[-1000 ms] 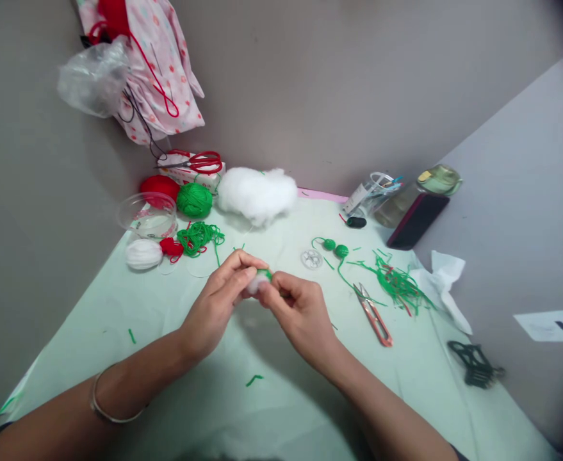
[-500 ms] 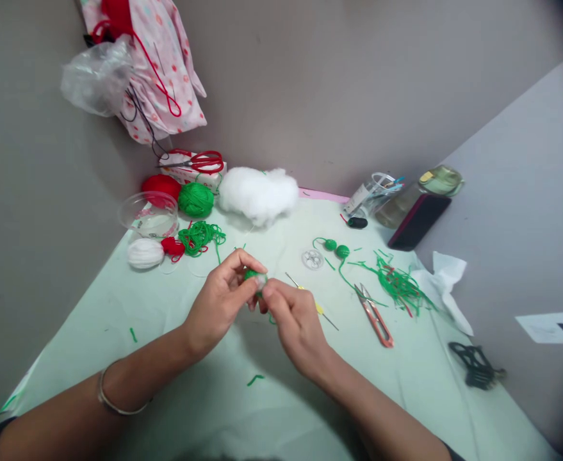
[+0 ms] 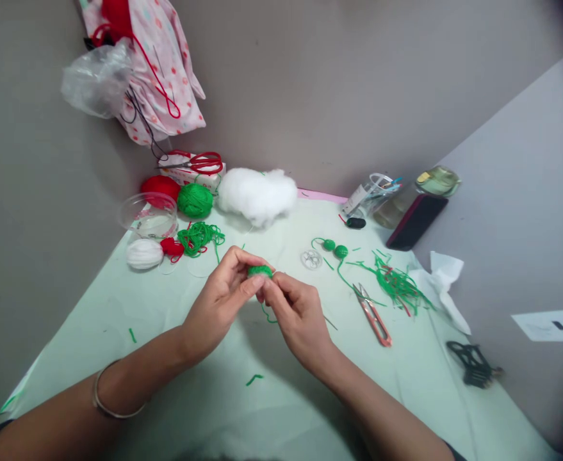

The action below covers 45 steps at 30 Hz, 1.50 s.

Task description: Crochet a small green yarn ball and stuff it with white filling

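A small green crocheted piece (image 3: 261, 271) is held between the fingers and thumb of my left hand (image 3: 230, 288). My right hand (image 3: 293, 304) meets it from the right, thumb and fingertips pinched at its near edge. Something thin and pale shows by the right fingertips, too small to name. A green yarn tail (image 3: 268, 315) hangs below the hands. Behind my right hand lies a crochet hook (image 3: 330, 323), mostly hidden. Further right are two small green crocheted balls (image 3: 335, 248) with yarn tails, beside a small round clear case (image 3: 310, 259).
Thread snips (image 3: 373, 317) lie right of the hands, near green yarn scraps (image 3: 401, 285). White stuffing (image 3: 258, 195) sits at the back. Yarn balls (image 3: 195, 201), a clear tub (image 3: 149, 218) and red-handled scissors (image 3: 204, 163) stand back left. A phone (image 3: 416, 222) leans back right.
The green piece has been turned so more of its green side shows, and the white stuffing seen at it is now largely hidden. My right hand has shifted slightly, covering the hook's yellow handle.
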Tool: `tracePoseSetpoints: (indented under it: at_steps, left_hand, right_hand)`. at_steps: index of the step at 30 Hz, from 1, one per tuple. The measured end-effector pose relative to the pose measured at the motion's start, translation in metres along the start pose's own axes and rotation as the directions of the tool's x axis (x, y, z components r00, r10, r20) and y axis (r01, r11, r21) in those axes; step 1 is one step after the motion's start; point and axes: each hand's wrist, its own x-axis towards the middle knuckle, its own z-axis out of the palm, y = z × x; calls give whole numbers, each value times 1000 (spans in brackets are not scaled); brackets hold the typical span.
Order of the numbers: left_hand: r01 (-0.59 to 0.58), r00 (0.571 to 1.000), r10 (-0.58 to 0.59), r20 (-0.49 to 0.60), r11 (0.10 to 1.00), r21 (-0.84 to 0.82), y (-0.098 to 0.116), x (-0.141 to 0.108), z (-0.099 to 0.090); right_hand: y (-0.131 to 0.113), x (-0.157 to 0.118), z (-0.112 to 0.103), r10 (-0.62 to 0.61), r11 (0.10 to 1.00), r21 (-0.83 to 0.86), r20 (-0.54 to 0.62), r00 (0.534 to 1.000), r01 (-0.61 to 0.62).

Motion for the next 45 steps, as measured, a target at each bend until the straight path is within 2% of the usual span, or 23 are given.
tracePoseSetpoints:
  at_steps: [2,4,7,9,12,14,18,20,21,23,26,28,31,33,35,36,37,40,45]
  left_hand:
    - [6,1000,-6,0,1000,-16,-1,1,-2]
    - [10,1000,-10,-15,1000,-27,-3,2,-2]
    - [71,995,-75,-67,995,-71,-6,2,0]
    - [152,983,-165,-83,978,-144,-8,1,3]
    - [254,959,-276,-66,939,-233,-9,-1,8]
    - [257,959,-276,-64,943,-213,-9,0,10]
    - [155,980,-169,-103,978,-137,-8,5,7]
    - [124,981,-143,-130,982,-142,-7,7,4]
    - [118,980,-138,-141,982,-145,-7,8,3]
    - [120,979,-140,-148,984,-134,-8,9,2]
    - [149,981,-158,-111,985,-85,-13,9,1]
    - [173,981,-178,-76,983,-66,-19,9,1]
    - [199,978,-202,-54,978,-61,-30,9,1]
    - [212,975,-214,-60,976,-42,-38,9,0]
    - [223,973,-224,-65,975,-11,-44,8,-1]
    - [227,972,-226,-68,974,3,-47,8,-1]
    - [229,971,-228,-71,973,17,-49,8,-1]
    - [225,972,-220,-84,973,44,-54,8,-2]
    - [191,980,-182,-85,975,110,-58,6,0]
  right_hand:
    - [0,-2,0,-94,993,-66,33,995,96]
    - [1,-6,3,-228,948,-217,40,973,231]
    - [6,-14,14,-427,783,-484,41,904,392]
    - [11,-18,21,-494,694,-585,38,869,420]
    - [17,-24,25,-509,670,-619,18,861,410]
    - [18,-26,21,-475,710,-580,25,879,400]
    - [20,-28,-5,-379,838,-406,48,924,365]
    - [24,-26,-23,-328,872,-400,-52,943,281]
    - [28,-24,-32,-282,862,-461,-90,955,211]
    - [36,-21,-46,-131,756,-653,-88,987,42]
    - [50,-16,-55,89,521,-850,-41,995,-82]
    - [56,-14,-55,176,486,-868,-22,984,-107]
    - [60,-11,-55,220,603,-783,-25,975,-156]
    - [58,-11,-56,232,742,-640,-34,972,-199]
    - [53,-12,-58,247,899,-375,6,969,-227]
    - [49,-14,-57,256,950,-202,59,965,-240]
    - [47,-16,-56,265,964,-38,117,957,-262]
    - [41,-23,-47,295,880,300,265,918,-369]
    - [39,-27,-27,289,707,524,400,870,-475]
